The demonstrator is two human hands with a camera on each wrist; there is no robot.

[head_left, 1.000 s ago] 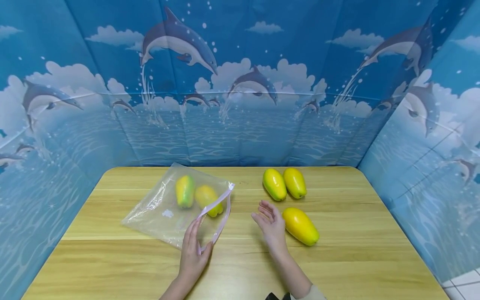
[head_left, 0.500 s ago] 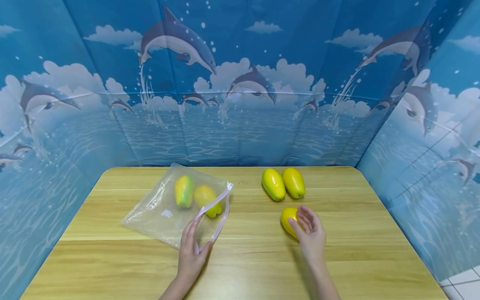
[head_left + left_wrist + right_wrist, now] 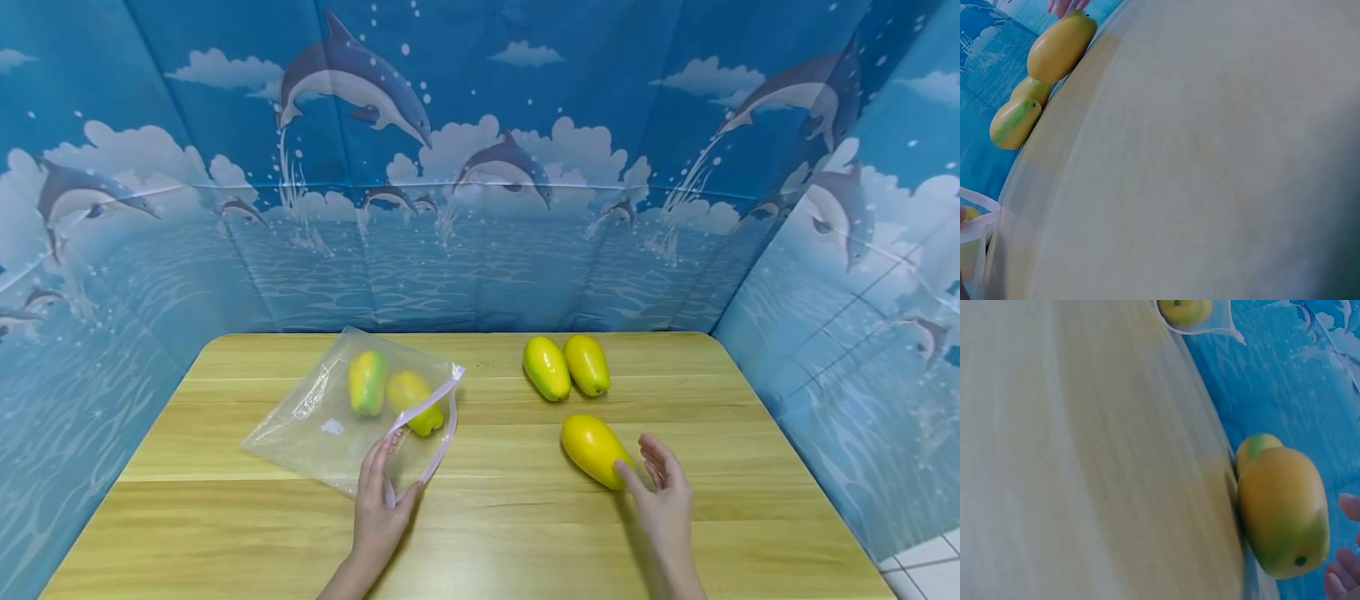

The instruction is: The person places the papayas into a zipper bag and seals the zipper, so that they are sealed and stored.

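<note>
On the left half of the table lies a clear plastic zip bag (image 3: 300, 437) with a pale purple zip strip. Two yellow-green mangoes show through it, one on the left (image 3: 367, 383) and one near the mouth (image 3: 411, 400). My left hand (image 3: 380, 517) holds the bag's mouth apart, fingers at one lip and thumb at the other. My right hand (image 3: 663, 504) is just right of a single yellow mango (image 3: 592, 450), fingers loosely bent and holding nothing. Whether the thumb touches that mango I cannot tell. The right wrist view shows this mango (image 3: 1282, 512) close to the fingertips.
Behind the single mango, two more mangoes, left (image 3: 547, 368) and right (image 3: 587, 365), lie side by side near the back edge. The wooden table (image 3: 495, 533) is enclosed by a blue dolphin-print curtain (image 3: 480, 250) at the back and sides.
My right hand has moved from left of the single mango, over it, to its right side. The left hand and the bag have stayed nearly still.
</note>
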